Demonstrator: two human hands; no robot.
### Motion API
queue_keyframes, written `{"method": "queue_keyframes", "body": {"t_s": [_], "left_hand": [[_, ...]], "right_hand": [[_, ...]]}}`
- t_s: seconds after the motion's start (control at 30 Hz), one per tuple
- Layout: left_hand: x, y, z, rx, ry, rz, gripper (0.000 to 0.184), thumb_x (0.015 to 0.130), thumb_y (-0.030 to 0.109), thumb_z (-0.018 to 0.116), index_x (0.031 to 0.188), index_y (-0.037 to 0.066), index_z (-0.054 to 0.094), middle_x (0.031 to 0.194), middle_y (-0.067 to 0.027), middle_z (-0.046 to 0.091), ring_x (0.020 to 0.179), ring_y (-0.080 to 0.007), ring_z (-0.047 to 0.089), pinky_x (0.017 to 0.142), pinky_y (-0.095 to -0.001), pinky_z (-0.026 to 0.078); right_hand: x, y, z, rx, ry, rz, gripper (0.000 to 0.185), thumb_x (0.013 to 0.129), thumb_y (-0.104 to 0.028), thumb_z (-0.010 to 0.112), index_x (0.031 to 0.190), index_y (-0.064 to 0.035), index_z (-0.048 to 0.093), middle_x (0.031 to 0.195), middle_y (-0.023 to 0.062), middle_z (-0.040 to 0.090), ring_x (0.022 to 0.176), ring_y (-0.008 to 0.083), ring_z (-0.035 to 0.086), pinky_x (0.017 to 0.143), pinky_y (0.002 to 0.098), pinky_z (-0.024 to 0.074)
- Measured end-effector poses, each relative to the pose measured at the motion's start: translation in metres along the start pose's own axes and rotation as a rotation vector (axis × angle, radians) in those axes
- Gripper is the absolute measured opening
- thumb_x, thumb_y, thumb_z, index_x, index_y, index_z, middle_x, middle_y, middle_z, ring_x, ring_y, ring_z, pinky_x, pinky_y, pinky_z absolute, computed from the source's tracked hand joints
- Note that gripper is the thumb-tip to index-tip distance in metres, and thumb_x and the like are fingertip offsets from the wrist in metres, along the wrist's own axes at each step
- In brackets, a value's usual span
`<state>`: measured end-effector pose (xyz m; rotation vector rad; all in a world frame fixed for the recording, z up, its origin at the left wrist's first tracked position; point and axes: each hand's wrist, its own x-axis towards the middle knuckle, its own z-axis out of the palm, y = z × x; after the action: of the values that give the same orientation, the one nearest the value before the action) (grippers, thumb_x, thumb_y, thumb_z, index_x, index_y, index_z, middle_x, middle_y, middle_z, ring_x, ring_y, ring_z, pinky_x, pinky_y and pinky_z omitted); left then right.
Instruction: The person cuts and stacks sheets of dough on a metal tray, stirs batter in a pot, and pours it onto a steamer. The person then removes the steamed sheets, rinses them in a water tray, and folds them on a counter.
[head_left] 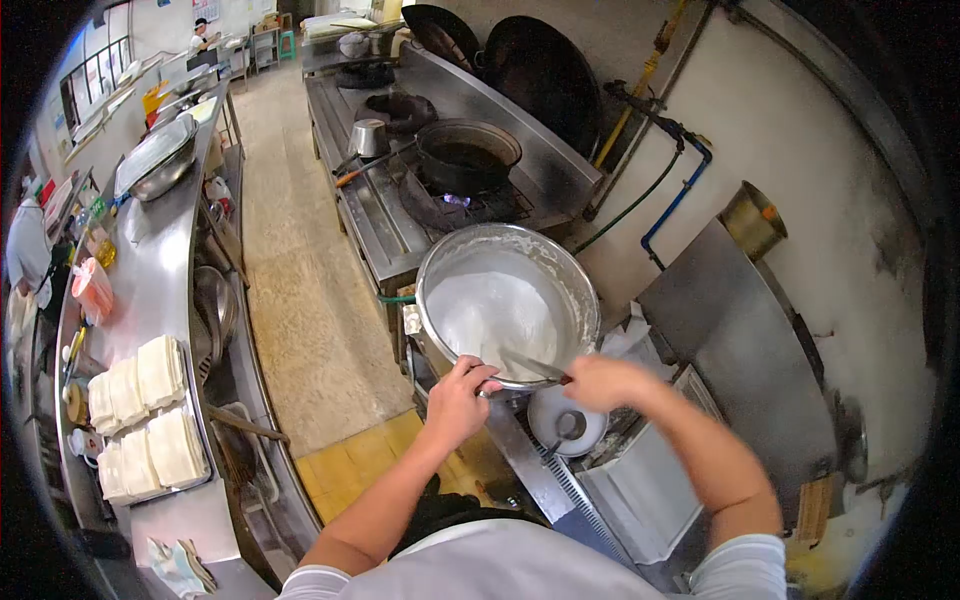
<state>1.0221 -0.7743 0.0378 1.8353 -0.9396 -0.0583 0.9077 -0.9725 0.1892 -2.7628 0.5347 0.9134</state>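
Note:
A large metal bowl [588, 290] stands in front of me, with smooth white batter or dough-like material [490, 300] inside and white smears on its wall. At the near rim, my left hand [460, 402] is closed with its fingers over the edge, beside a small bit of white. My right hand [608, 383], slightly blurred, is wrapped around the dark handle of a knife [532, 364]. Its flat metal blade points left across the bowl's near edge, close to my left fingertips. The blade's tip lies over the white material.
Beyond the bowl, a wok [470, 165] sits on a stove burner with a blue flame. Stacked white slabs [145, 420] lie on the left steel counter [155, 270]. A round white lid-like item [560, 425] is below the bowl. Far back, a person [203, 38] stands.

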Motion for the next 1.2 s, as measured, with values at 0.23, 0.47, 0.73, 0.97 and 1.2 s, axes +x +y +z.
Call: {"method": "queue_keyframes", "body": {"t_s": [0.23, 0.47, 0.73, 0.97, 1.2], "left_hand": [[-0.002, 0.006, -0.003, 0.015, -0.012, -0.01, 0.017, 0.09, 0.019, 0.074, 0.105, 0.012, 0.075, 0.11, -0.007, 0.066, 0.093, -0.0325, 0.07, 0.078, -0.043, 0.056], [-0.004, 0.012, 0.0, -0.008, 0.021, -0.011, 0.018, 0.09, 0.016, 0.075, 0.107, 0.011, 0.075, 0.11, -0.008, 0.067, 0.089, -0.0321, 0.07, 0.075, -0.0421, 0.056], [-0.004, 0.011, 0.001, 0.029, 0.038, -0.001, 0.017, 0.09, 0.014, 0.076, 0.106, 0.01, 0.076, 0.109, -0.0091, 0.068, 0.085, -0.0304, 0.07, 0.073, -0.0396, 0.056], [-0.004, 0.012, 0.006, 0.023, 0.035, -0.019, 0.017, 0.09, 0.018, 0.075, 0.105, 0.011, 0.076, 0.11, -0.0066, 0.067, 0.091, -0.032, 0.07, 0.076, -0.0424, 0.055], [-0.004, 0.019, 0.006, 0.078, 0.003, -0.06, 0.02, 0.09, 0.018, 0.076, 0.109, 0.011, 0.076, 0.114, -0.0085, 0.068, 0.094, -0.0328, 0.07, 0.078, -0.0413, 0.055]], "right_hand": [[-0.012, -0.031, 0.065, -0.405, 0.464, 0.124, 0.048, 0.083, -0.011, 0.066, 0.124, 0.0143, 0.064, 0.087, 0.0154, 0.076, 0.087, 0.0304, 0.077, 0.07, 0.0399, 0.062], [-0.032, -0.003, -0.059, -0.164, -0.192, 0.157, 0.025, 0.076, -0.004, 0.06, 0.09, 0.0136, 0.072, 0.088, 0.0304, 0.072, 0.076, 0.0311, 0.074, 0.06, 0.044, 0.057], [-0.011, 0.016, -0.031, 0.569, -0.202, 0.185, 0.03, 0.096, -0.02, 0.063, 0.073, -0.0017, 0.061, 0.059, 0.0066, 0.054, 0.045, 0.0177, 0.048, 0.042, 0.0371, 0.0379], [-0.008, 0.024, 0.034, 1.08, -0.019, 0.108, 0.026, 0.099, -0.024, 0.059, 0.083, -0.0039, 0.06, 0.062, 0.0013, 0.052, 0.043, 0.0119, 0.045, 0.037, 0.0323, 0.0314], [-0.038, 0.027, 0.069, 1.333, 0.156, 0.061, 0.024, 0.102, -0.022, 0.056, 0.096, -0.0013, 0.066, 0.065, 0.0, 0.052, 0.043, 0.0119, 0.044, 0.038, 0.0317, 0.0335]]}}
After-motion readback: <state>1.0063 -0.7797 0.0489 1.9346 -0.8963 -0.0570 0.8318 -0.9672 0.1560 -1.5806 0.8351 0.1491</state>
